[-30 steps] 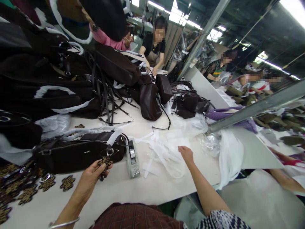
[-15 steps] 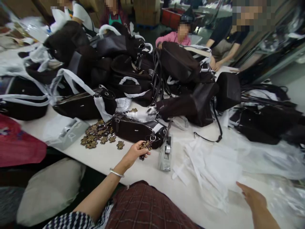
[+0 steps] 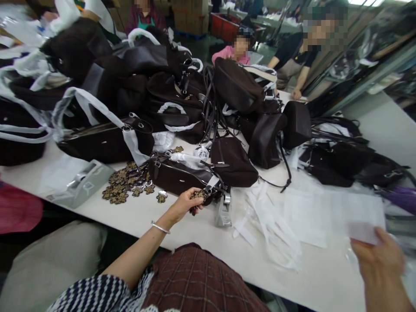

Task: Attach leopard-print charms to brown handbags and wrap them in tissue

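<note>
My left hand (image 3: 186, 204) is closed on a brown patterned flower charm (image 3: 197, 197) at the right end of a small dark handbag (image 3: 178, 177). The charm hangs near the bag's strap ring. At the right, my right hand (image 3: 378, 255) grips the edge of a thin white sheet (image 3: 354, 214) between thumb and fingers; it is slightly blurred. More flower charms (image 3: 118, 186) lie in a heap left of the bag. A tape dispenser (image 3: 224, 212) stands just right of my left hand.
Dark handbags (image 3: 152, 56) with white-wrapped handles are piled across the back. Another dispenser (image 3: 82, 184) is at the left, and white strips (image 3: 269, 225) lie right of centre. Several people are beyond the table, near a red bin (image 3: 224, 28). A grey cushion (image 3: 61, 264) is at lower left.
My right hand has moved right and up and now holds a white sheet. My left hand has stayed on the charm. A dark bag now rests against the small handbag's right end.
</note>
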Motion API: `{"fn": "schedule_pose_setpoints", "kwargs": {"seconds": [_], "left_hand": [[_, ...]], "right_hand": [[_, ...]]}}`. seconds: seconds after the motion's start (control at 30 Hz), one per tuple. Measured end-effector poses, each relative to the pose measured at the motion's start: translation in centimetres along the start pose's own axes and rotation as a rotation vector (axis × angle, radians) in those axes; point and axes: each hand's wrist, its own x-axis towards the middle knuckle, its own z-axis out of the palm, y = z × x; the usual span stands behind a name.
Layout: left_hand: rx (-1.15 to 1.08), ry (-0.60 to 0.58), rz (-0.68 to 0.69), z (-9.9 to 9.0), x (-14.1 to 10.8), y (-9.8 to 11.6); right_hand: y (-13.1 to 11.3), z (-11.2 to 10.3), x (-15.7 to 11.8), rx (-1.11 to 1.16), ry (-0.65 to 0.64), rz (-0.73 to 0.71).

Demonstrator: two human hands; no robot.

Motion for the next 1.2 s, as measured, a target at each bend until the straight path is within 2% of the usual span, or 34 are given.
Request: {"fn": "schedule_pose_setpoints", "kwargs": {"seconds": [0.07,0.1,0.17,0.23,0.3,0.33,0.37,0.4,0.43,0.5,0.6,0.67,0.73,0.8,0.9,0.93,1.0,1.1,1.2], "left_hand": [[0.034,-0.027,0.003,-0.1,-0.3,0.2],[0.059,-0.037,0.001,-0.3,-0.5,0.2],[0.097,-0.058,-0.011,-0.6,-1.0,0.2],[0.091,-0.080,-0.014,-1.0,-1.2,0.2],[0.069,-0.100,-0.014,-1.6,-1.3,0.1],[0.068,-0.110,-0.017,-1.9,-1.3,0.1],[0.079,-0.115,-0.021,-2.2,-1.2,0.2],[0.098,-0.110,-0.024,-2.5,-1.2,0.4],[0.117,-0.099,-0.025,-2.7,-1.2,0.7],[0.141,-0.081,-0.041,-3.0,-1.2,1.6],[0.093,-0.115,-0.077,-2.9,-1.6,3.5],[0.050,-0.166,-0.087,-2.6,-2.0,4.5],[0.041,-0.192,-0.092,-2.2,-2.5,5.0],[0.068,-0.184,-0.108,-2.0,-2.9,4.9],[0.119,-0.155,-0.137,-2.1,-3.1,4.3],[0.124,-0.157,-0.148,-2.2,-3.2,4.1],[0.102,-0.160,-0.161,-2.4,-3.1,3.7],[0.009,-0.143,-0.143,-2.6,-3.0,3.3],[-0.074,-0.140,-0.105,-2.7,-3.1,2.4]], "right_hand": [[-3.9,-0.5,-0.2,0.225,0.158,-0.015],[-5.8,-0.5,-0.7,0.281,0.162,-0.023],[-9.4,0.1,-2.5,0.271,0.102,-0.042],[-12.4,2.0,-5.0,0.210,-0.034,0.012],[-14.9,5.3,-7.7,0.147,-0.324,0.119],[-16.0,7.5,-9.1,0.098,-0.545,0.159],[-16.9,10.0,-10.4,0.010,-0.797,0.154],[-17.6,12.6,-11.6,-0.100,-0.987,0.107],[-18.1,15.4,-12.8,-0.201,-1.052,0.018],[-18.6,20.8,-14.8,-0.368,-1.005,-0.119],[-18.2,27.4,-16.7,-0.447,-0.866,-0.211],[-17.6,30.5,-17.3,-0.387,-0.772,-0.215],[-16.9,32.3,-17.4,-0.276,-0.684,-0.142],[-16.2,32.9,-17.1,-0.207,-0.593,-0.079],[-15.6,32.4,-16.9,-0.200,-0.462,-0.062],[-15.6,32.1,-16.9,-0.151,-0.440,-0.017],[-15.8,31.6,-17.2,0.107,-0.482,0.184],[-16.5,31.3,-18.0,0.687,-0.663,0.485],[-17.1,31.5,-19.5,1.008,-0.687,0.550]]}}
